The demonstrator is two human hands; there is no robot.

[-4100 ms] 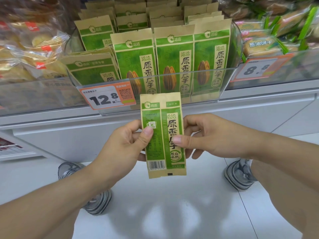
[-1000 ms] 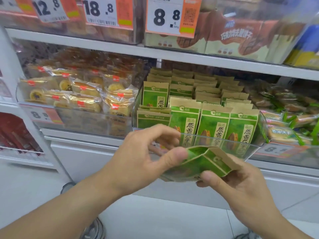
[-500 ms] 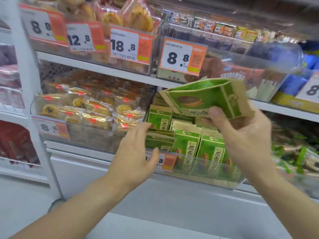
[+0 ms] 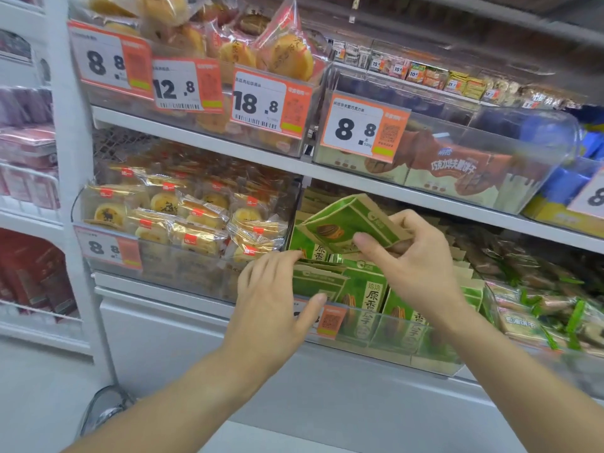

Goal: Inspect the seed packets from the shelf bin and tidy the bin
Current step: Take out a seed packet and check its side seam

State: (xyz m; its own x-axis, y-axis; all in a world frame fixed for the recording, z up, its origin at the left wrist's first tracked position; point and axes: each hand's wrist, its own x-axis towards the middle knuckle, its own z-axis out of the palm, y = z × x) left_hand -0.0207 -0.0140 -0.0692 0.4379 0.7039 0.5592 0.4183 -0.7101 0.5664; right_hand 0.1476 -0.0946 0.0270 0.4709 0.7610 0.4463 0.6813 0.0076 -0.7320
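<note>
Now | right hand (image 4: pixel 421 266) pinches seed packet (image 4: pixel 346 220) | bin (image 4: pixel 392 335) seemingly full

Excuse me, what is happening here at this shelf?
A person is sorting green seed packets in a clear bin on a shop shelf. The right hand pinches one packet and holds it tilted above the bin, over the packets standing there. The left hand is open, its fingers reaching to the packets at the bin's left front. The held packet is not yet back in the bin.
</note>
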